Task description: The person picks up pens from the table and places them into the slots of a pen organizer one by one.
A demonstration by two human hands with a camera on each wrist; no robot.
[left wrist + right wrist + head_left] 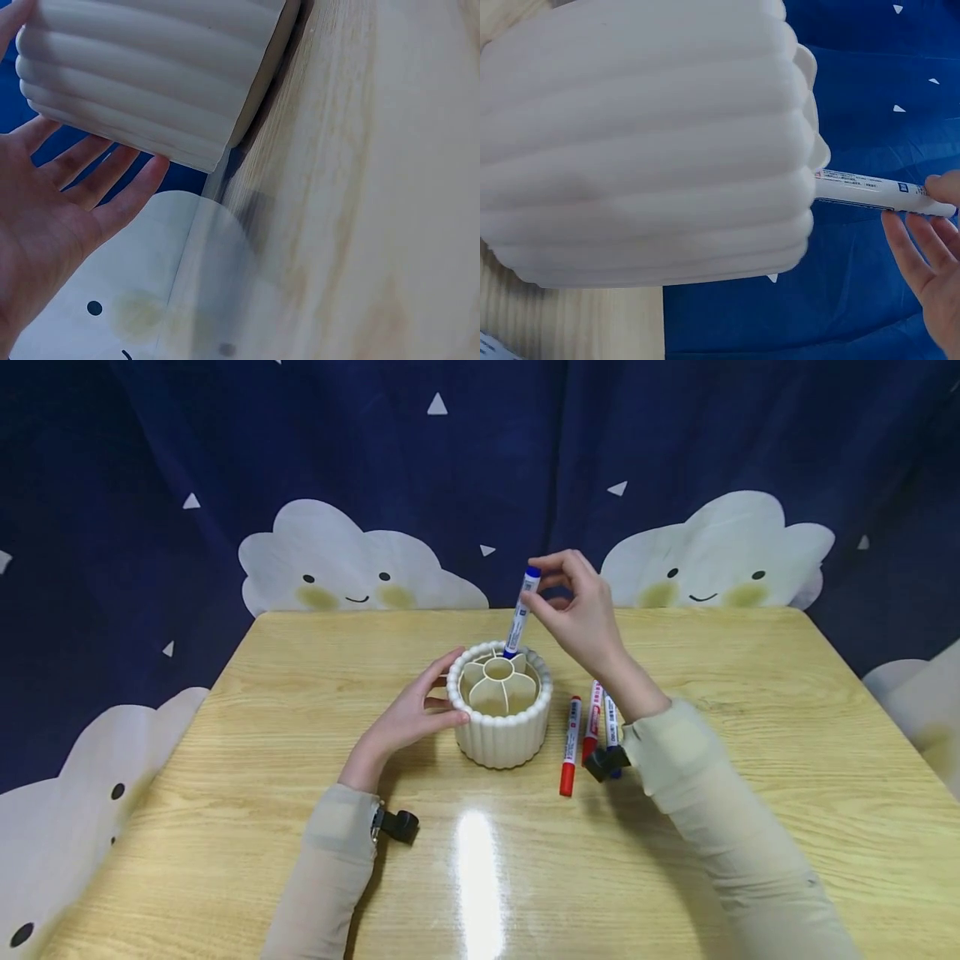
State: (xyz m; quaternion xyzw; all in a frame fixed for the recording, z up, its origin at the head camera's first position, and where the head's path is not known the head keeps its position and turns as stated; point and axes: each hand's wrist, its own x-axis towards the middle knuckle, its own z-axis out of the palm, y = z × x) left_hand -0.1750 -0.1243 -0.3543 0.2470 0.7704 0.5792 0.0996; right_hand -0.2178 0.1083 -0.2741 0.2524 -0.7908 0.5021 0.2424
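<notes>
A cream ribbed pen holder [498,739], with petal-shaped compartments round a central ring, stands upright on the table. My left hand [408,714] holds its left side, thumb at the near rim and fingers towards the back. In the left wrist view the fingertips touch the ribbed wall. Above the holder, my right hand [581,610] pinches a white marker with blue ends [519,622] near its upper end. This marker slants downward, its lower end at the far part of the rim; the right wrist view shows that end hidden behind the holder's scalloped edge [806,195].
Right of the holder lie two red-and-white markers [570,743] and a blue-and-white marker [612,718], partly under the right forearm. The wooden table [300,693] ends at a dark blue curtain [510,460] with cloud prints.
</notes>
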